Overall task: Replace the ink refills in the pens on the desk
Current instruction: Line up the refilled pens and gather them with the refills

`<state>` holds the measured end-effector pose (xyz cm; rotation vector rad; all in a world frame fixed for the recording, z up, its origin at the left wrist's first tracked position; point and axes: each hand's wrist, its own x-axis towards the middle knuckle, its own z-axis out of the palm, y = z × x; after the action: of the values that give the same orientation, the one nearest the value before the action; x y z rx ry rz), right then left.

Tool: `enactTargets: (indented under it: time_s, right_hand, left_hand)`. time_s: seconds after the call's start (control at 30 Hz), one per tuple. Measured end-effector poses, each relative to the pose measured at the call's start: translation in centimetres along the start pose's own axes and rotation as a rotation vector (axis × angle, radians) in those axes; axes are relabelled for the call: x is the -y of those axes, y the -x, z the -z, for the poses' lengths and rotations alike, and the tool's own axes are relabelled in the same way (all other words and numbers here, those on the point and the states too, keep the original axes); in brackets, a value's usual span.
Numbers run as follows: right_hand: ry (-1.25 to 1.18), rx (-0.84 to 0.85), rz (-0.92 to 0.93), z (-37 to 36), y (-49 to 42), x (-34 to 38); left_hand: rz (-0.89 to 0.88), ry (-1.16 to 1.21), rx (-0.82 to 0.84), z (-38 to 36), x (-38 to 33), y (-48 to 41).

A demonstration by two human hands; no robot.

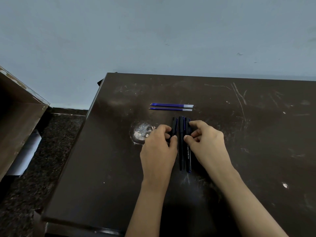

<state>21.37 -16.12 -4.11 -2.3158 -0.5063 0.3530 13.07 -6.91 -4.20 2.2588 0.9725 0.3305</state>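
Observation:
Three black pens with blue clips lie side by side, pointing away from me, on the dark desk (256, 134). My left hand (159, 147) pinches the leftmost pen (174, 124) near its cap. The fingers of my right hand (206, 142) rest on the rightmost pen (188, 156), which has white lettering. The middle pen (181, 151) lies untouched between them. Further back, three blue ink refills (171, 106) with clear ends lie crosswise, two close together and one just in front of them.
The desk top is scratched, with a worn pale round patch (142, 132) just left of my left hand. Its left edge drops to a dark speckled floor (42, 159). A brown cabinet (17, 117) stands at the far left. A grey wall is behind the desk.

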Motion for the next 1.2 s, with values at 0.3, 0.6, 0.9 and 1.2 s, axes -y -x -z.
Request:
enactTargets:
  time_s: [0.3, 0.6, 0.9, 1.2]
  right_hand:
    - [-0.027, -0.021, 0.002, -0.5, 0.0, 0.2]
    - [-0.102, -0.018, 0.004, -3.0, 0.3, 2.2]
    - [-0.128, 0.008, 0.033, -5.6, 1.0, 4.7]
    - [-0.133, 0.005, 0.054, -7.1, 1.4, 6.1]
  left_hand:
    - [-0.074, 0.084, 0.039, -0.1, 0.1, -0.3]
    - [-0.039, 0.052, -0.011, 1.2, 1.9, -1.0]
    - [-0.015, 0.035, -0.042, 3.7, 4.4, -1.5]
    - [0.017, 0.025, -0.055, 5.0, 6.1, -1.9]
